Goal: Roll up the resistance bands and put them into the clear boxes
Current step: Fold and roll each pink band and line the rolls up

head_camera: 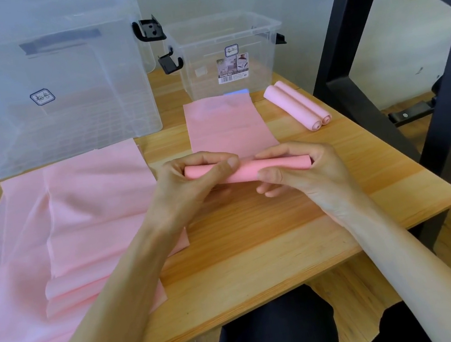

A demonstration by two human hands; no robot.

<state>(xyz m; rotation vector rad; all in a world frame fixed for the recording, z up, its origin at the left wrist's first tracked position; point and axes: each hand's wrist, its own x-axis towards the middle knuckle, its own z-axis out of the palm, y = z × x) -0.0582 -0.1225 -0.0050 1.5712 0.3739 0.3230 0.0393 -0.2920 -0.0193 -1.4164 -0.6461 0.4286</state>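
Both hands grip the pink roll (247,170) just above the tabletop (258,239), left hand (191,182) and right hand (301,174) curled round opposite ends, its flat tail (226,124) reaching toward the small clear box (260,57). The band looks light, soft, and springy, likely to unroll unless pinched at both ends.

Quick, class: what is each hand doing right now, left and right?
Left hand: fingers and thumb curled round the half-rolled pink band.
Right hand: grips the same roll at its other end.
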